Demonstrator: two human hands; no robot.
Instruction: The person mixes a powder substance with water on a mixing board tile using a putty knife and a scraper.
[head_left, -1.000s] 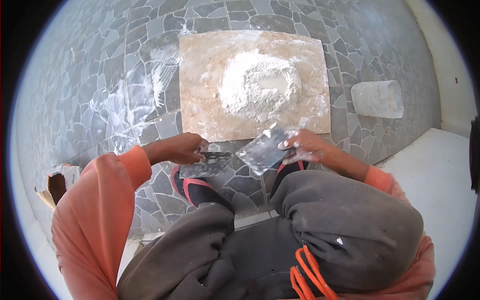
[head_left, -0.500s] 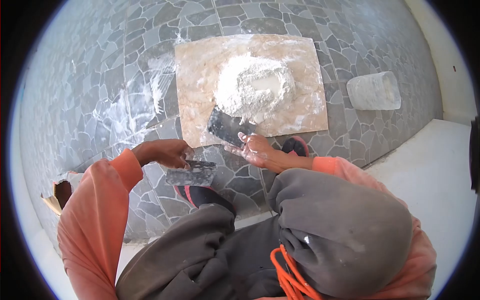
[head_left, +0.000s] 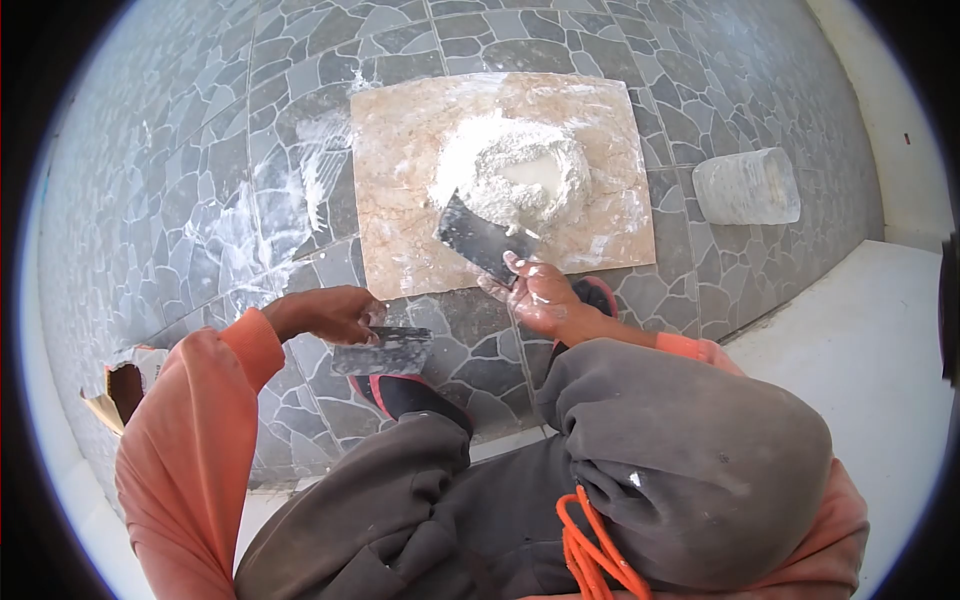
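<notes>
My right hand [head_left: 540,295], smeared with white, grips a dark flat scraper [head_left: 478,238] at its near edge. The blade lies against the near side of a white powder mound [head_left: 470,165], which has a pool of liquid [head_left: 535,172] in its hollow. Under the mound is a beige marbled tile [head_left: 395,200] dusted with white. Closed on a second dark scraper [head_left: 385,352], with white smears on it, my left hand [head_left: 340,315] stays low, nearer to me and off the tile. Parts of the fingers on both hands are hidden.
A whitish, powder-coated plastic container [head_left: 748,187] lies on its side to the right. White streaks [head_left: 240,240] mark the stone-patterned floor [head_left: 330,40] left of the tile. A torn cardboard box [head_left: 128,385] is at the far left. My shoes [head_left: 410,395] stand close to the tile.
My right hand and its scraper have shifted right, the blade rising slightly further over the mound's near edge. Powder there is pushed inward, beside the liquid. My left hand has barely moved.
</notes>
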